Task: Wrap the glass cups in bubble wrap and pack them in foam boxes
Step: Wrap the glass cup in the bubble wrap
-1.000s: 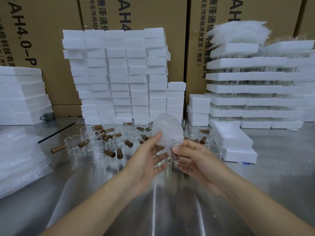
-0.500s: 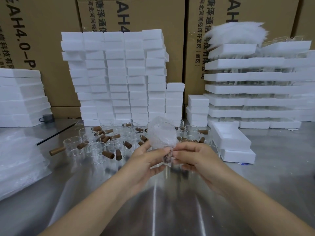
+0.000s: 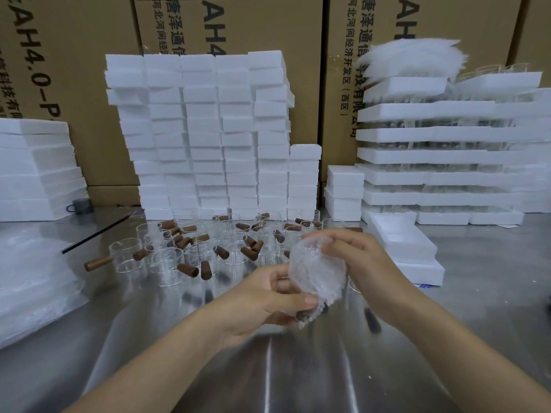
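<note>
The person is holding a bubble-wrapped glass cup [image 3: 317,274] in the air over the steel table [image 3: 298,374], between both hands. The left hand [image 3: 265,299] is gripping the lower end, its thumb and curled fingers pinching the wrap where the brown handle [image 3: 304,315] is poking out, probably to stop the sheet unrolling. The right hand [image 3: 360,260] is curling over the top, its fingers pressing loose wrap down around the rim, seemingly to close that end. The unwrapped glass cups [image 3: 167,260] are standing crowded just behind, within easy reach, and a foam box [image 3: 399,238] is lying near the right hand — likely so the bundle can go straight in. A pile of bubble wrap sheets [image 3: 32,278] is lying at the left.
</note>
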Motion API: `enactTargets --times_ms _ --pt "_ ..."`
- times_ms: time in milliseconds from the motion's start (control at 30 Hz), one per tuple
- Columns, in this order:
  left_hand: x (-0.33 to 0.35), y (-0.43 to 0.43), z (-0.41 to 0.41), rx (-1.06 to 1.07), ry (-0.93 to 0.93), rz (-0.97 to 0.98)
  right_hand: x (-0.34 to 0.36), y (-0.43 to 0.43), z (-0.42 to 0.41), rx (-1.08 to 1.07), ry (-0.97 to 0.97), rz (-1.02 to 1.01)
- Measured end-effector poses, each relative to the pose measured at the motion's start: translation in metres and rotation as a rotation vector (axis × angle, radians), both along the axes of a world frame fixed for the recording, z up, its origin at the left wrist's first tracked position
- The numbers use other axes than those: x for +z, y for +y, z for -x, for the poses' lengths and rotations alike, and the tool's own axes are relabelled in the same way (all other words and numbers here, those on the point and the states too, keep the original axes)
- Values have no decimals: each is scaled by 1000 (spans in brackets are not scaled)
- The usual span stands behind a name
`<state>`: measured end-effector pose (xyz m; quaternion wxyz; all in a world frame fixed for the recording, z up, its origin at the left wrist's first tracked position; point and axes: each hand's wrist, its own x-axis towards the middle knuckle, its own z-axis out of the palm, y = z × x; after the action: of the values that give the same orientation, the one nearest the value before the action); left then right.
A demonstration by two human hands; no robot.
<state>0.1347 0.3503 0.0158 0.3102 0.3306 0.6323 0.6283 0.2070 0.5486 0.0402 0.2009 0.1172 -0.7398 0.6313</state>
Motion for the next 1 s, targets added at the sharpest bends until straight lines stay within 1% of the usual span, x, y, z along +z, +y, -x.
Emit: enactTargets --times_ms 67,167,233,333,400,500,600,700,833,1000 --pt "-1 1 -1 9 -48 -42 0 -1 0 -60 41 12" --pt "-2 4 -1 28 -134 -112 0 -2 -2 -213 148 3" --pt "-1 6 -1 45 -195 -139 -3 -3 -3 -280 212 -52" --pt "-3 5 -1 34 -253 -157 -6 -4 -3 -325 295 -159" --pt "-4 4 -2 30 -244 -148 -6 -4 -3 -375 349 -250" --pt "-4 4 0 60 -180 -109 -7 -3 -3 -417 413 -376" --pt "-3 3 0 81 -140 -87 -7 -1 -3 -463 442 -595" --pt "-4 3 0 95 -140 -77 -9 -1 -3 -537 474 -725" --pt "-5 4 2 99 -155 -100 -11 1 -1 -583 471 -757" --pt "-9 5 5 139 -114 -100 -12 1 0 -558 378 -760"
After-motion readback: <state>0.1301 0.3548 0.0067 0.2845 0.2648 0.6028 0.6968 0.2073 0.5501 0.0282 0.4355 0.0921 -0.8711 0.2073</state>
